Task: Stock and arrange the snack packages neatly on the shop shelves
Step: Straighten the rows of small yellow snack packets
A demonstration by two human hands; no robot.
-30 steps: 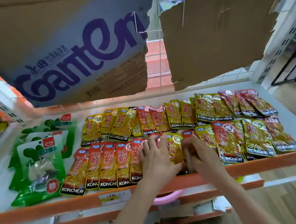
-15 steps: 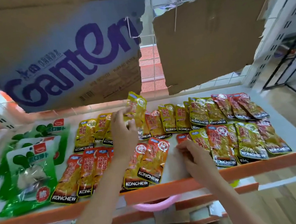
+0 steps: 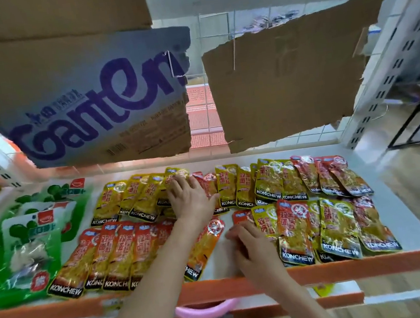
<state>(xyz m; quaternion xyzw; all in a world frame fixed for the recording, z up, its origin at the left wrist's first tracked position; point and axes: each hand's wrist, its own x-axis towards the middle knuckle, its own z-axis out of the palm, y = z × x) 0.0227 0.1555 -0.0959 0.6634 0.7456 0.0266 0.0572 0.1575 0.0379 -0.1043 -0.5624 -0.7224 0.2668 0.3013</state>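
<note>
Two rows of yellow and red Konchew snack packets lie on the white shelf [image 3: 410,226]: a back row [image 3: 268,183] and a front row [image 3: 109,257]. My left hand [image 3: 191,198] lies flat, fingers spread, on a yellow packet [image 3: 175,175] in the back row. Below it a red-topped packet [image 3: 204,247] sits tilted in the front row. My right hand [image 3: 249,244] rests on bare shelf in a gap of the front row, its fingertips touching a red packet [image 3: 240,216]. More packets [image 3: 338,227] overlap to its right.
Green snack bags [image 3: 29,252] are stacked at the shelf's left end. A Ganten cardboard sheet [image 3: 90,108] and a torn brown cardboard sheet [image 3: 286,74] hang above the shelf's back. The shelf has an orange front lip [image 3: 351,269]. A pink basin [image 3: 204,310] sits below.
My left hand carried a yellow packet from the front row to the back row and laid it down flat. My right hand stayed in the front-row gap.
</note>
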